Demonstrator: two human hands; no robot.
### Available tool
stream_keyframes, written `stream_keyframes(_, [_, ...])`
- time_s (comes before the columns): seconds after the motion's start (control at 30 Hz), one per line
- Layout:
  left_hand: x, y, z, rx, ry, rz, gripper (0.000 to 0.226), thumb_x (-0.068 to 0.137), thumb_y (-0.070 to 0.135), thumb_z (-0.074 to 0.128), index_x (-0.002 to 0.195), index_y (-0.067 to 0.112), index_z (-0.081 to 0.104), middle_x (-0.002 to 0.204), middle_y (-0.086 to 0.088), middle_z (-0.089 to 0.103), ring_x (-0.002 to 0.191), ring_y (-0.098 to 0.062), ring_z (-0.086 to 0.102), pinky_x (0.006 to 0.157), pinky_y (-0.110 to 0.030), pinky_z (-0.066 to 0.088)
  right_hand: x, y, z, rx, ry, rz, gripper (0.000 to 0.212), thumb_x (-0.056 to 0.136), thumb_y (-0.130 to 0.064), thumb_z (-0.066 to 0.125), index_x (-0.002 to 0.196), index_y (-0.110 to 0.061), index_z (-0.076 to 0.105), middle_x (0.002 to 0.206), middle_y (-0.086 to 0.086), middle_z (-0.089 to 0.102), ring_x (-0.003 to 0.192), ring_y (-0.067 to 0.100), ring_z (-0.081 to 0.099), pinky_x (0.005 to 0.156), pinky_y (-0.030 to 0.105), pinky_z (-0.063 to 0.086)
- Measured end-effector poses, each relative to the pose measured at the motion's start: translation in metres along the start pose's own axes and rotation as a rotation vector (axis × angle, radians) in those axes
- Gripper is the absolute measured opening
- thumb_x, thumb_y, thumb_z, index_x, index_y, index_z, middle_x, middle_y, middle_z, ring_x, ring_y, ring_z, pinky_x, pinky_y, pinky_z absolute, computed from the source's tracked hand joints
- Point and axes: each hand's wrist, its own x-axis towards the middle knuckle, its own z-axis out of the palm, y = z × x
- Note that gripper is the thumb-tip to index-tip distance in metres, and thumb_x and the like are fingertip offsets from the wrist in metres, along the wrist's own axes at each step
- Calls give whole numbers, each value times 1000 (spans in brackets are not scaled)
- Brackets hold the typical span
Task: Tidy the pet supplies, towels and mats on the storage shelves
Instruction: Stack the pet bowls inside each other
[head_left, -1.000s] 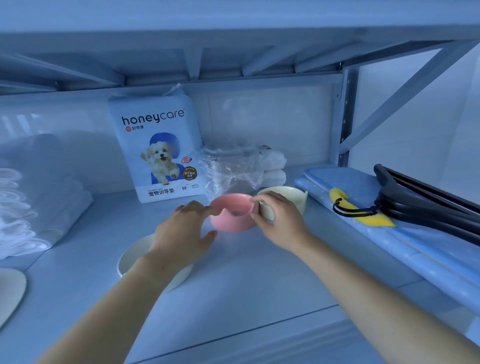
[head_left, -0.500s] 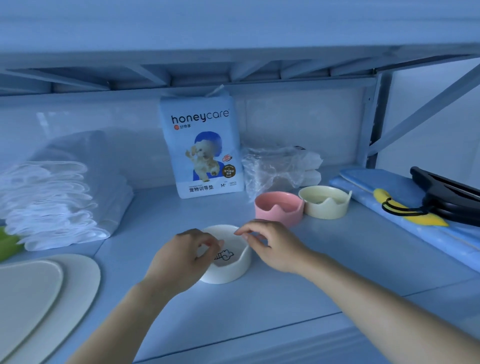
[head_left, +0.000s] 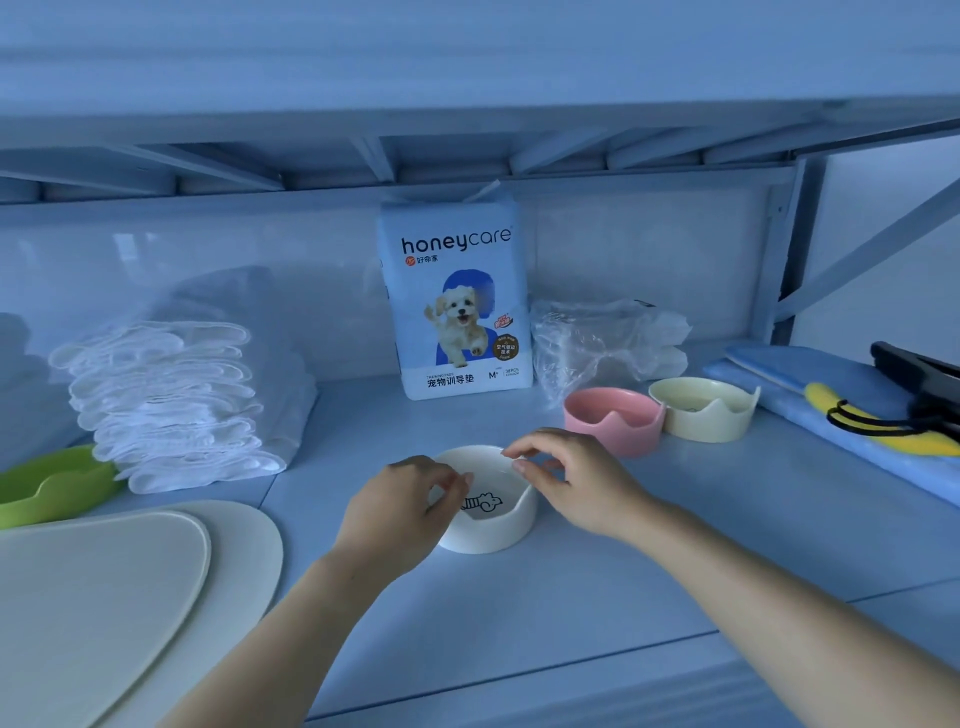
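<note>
A white pet bowl (head_left: 493, 530) with a bone drawing stands on the shelf board (head_left: 623, 571), in the middle near the front. My left hand (head_left: 400, 514) curls round its left rim. My right hand (head_left: 571, 478) pinches the far right rim with thumb and forefinger. Behind and to the right, a pink bowl (head_left: 613, 421) and a cream bowl (head_left: 706, 410) stand side by side, touching. A stack of white towels (head_left: 171, 405) lies at the left. Two cream mats (head_left: 104, 597) lie stacked at the front left.
A honeycare pad pack (head_left: 457, 312) stands upright at the back wall, with a clear plastic bag (head_left: 597, 343) beside it. A green bowl (head_left: 52, 483) sits at the far left. A blue mat (head_left: 810, 384) at the right carries a yellow item (head_left: 883, 426) and black hangers (head_left: 919, 374).
Both hands let go of the pink bowl beside the cream one and came back to the white bowl. My view swung left, showing the towels, mats and green bowl.
</note>
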Motion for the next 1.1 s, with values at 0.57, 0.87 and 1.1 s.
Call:
stream_keyframes(0.57, [-65,-13,-43,73,114,-80,14,89,46,49,92,42,62,103,21,56,95,-1,56,76,-26,49,-10,-61,18,-113,-31,-232,16,89,-27,59,101,-20,67,103,-9,66,100,10,55,87,22,41])
stream_keyframes(0.87, [-125,-62,-91,151,220,-236,17,87,44,53,98,39,65,97,21,54,93,-6,57,74,-26,46,14,-125,85,-28,-181,-405,20,90,-31,57,107,-23,64,109,-11,62,107,9,50,91,27,42])
stream_keyframes(1.1, [-158,-129,-138,208,257,-329,17,88,42,53,100,38,65,98,23,54,94,-1,56,71,-22,42,48,-188,157,35,-279,-475,22,89,-33,58,110,-25,63,110,-9,63,108,7,50,91,24,40])
